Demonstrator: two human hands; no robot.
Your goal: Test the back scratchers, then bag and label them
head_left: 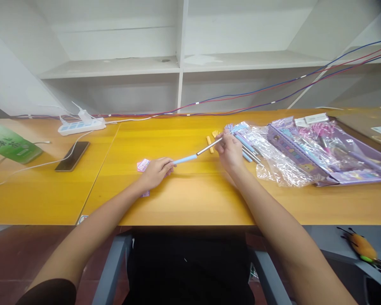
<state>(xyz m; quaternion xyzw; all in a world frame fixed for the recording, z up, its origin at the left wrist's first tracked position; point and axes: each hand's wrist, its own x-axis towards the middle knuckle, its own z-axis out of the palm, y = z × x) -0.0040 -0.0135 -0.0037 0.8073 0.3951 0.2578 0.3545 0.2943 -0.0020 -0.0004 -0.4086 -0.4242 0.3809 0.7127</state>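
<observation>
Stretched between both hands is a telescopic back scratcher (186, 159) with a light blue grip, a thin metal rod and a purple claw head. My left hand (157, 173) is closed round the end of its grip. My right hand (230, 151) pinches the rod close to the claw head. Beyond my right hand lie several more blue-handled back scratchers (248, 151), partly hidden by it. A yellow back scratcher (210, 144) rests on the table just left of that hand. Beside and partly under my left hand are small pink printed cards (142, 165).
Crumpled clear plastic bags (287, 167) lie to the right, against a purple display box (305, 163) with wrapped items inside. A cardboard box (362, 123) sits behind it. Leftward are a phone (73, 156), a power strip (81, 126) with cables and a green bottle (12, 142).
</observation>
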